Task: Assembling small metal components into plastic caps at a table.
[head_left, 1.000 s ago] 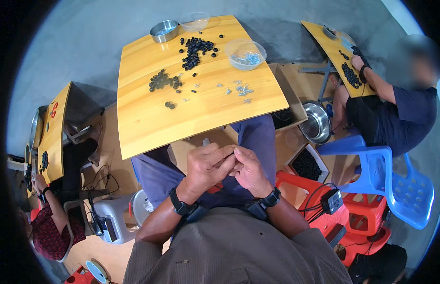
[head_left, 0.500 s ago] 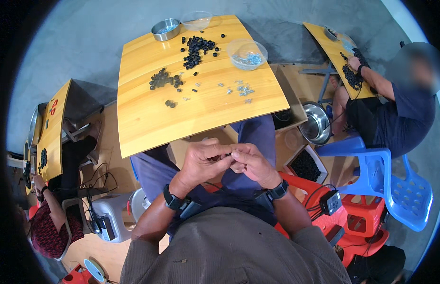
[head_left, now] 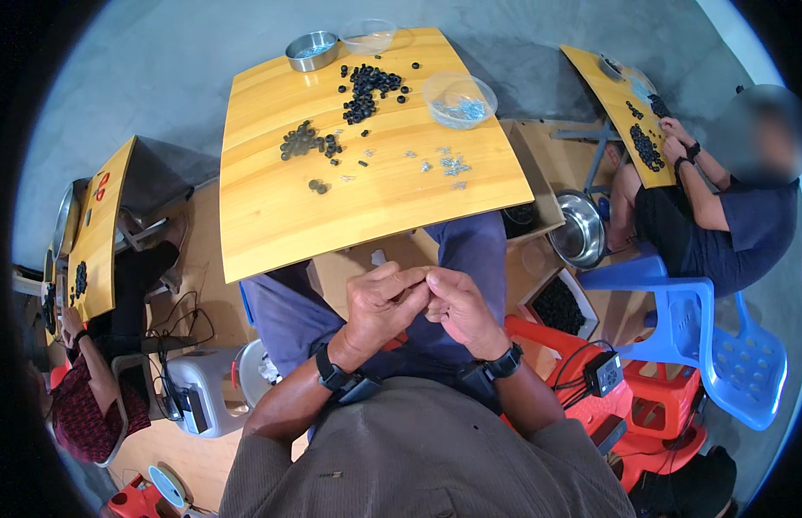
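My left hand (head_left: 379, 304) and my right hand (head_left: 460, 309) are held together over my lap, just below the near edge of the wooden table (head_left: 332, 220). Their fingertips meet and pinch a tiny part that the fingers mostly hide. Both wrists wear dark watches. On the table lie a heap of small black parts (head_left: 366, 86), a darker greyish heap (head_left: 306, 142), loose small metal pieces (head_left: 448, 164), a clear bowl of metal pieces (head_left: 460, 99), a steel bowl (head_left: 312, 50) and an empty clear bowl (head_left: 368, 34).
A co-worker (head_left: 720, 216) sits at the right on a blue chair (head_left: 729, 345), hands on another table (head_left: 625, 112) with black parts. A steel basin (head_left: 582, 229) and a box of black parts (head_left: 561, 306) stand beside my right knee. Red stools (head_left: 651, 406) are behind; another person (head_left: 82, 388) sits at the left.
My hands stay joined at the fingertips and have drifted slightly up toward the table edge while the fingers work. Nothing on the table has moved.
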The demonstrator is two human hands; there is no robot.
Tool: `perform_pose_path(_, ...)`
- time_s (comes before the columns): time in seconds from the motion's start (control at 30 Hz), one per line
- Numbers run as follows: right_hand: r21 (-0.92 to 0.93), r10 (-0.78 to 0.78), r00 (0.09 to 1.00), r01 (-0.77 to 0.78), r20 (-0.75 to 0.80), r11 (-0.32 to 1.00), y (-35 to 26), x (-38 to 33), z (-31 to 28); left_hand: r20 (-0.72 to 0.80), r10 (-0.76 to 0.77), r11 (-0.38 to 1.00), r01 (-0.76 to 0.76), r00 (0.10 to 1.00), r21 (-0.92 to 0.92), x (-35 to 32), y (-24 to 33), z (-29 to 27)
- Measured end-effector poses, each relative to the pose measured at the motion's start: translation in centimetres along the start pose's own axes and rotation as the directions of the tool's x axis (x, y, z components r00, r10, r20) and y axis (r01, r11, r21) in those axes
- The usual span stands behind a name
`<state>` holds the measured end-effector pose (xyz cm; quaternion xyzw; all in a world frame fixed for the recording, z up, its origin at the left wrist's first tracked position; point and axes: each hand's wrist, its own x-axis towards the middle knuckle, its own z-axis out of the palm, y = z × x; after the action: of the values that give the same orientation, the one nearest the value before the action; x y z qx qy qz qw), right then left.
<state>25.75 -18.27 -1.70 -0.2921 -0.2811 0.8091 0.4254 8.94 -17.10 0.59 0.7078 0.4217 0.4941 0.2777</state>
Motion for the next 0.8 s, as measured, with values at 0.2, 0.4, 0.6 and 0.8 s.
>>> perform_pose_path(0.2,0.091,-0.054,0.998,0.050,0.042,0.995,-0.6,0.2,0.4,0.028,0.035,0.991,-0.031,0.999,-0.134,1.0,-0.5,-1.0)
perform_pose_path(0.4,0.224,0.039,0.999,-0.037,-0.002,0.974,-0.4,0.5,1.4,0.075,0.021,0.966,-0.001,0.997,-0.259,0.8,-1.0,-1.8)
perform_pose_path(0.6,0.443,0.057,0.994,-0.011,-0.090,0.897,2.1,0.7,1.3,0.058,-0.007,0.961,0.023,0.998,-0.275,0.4,-1.1,-1.9)
perform_pose_path(0.8,0.305,-0.020,0.995,0.050,-0.101,0.951,1.0,0.2,2.3,0.067,0.057,0.973,-0.041,0.996,-0.228,0.5,-1.7,-2.1)
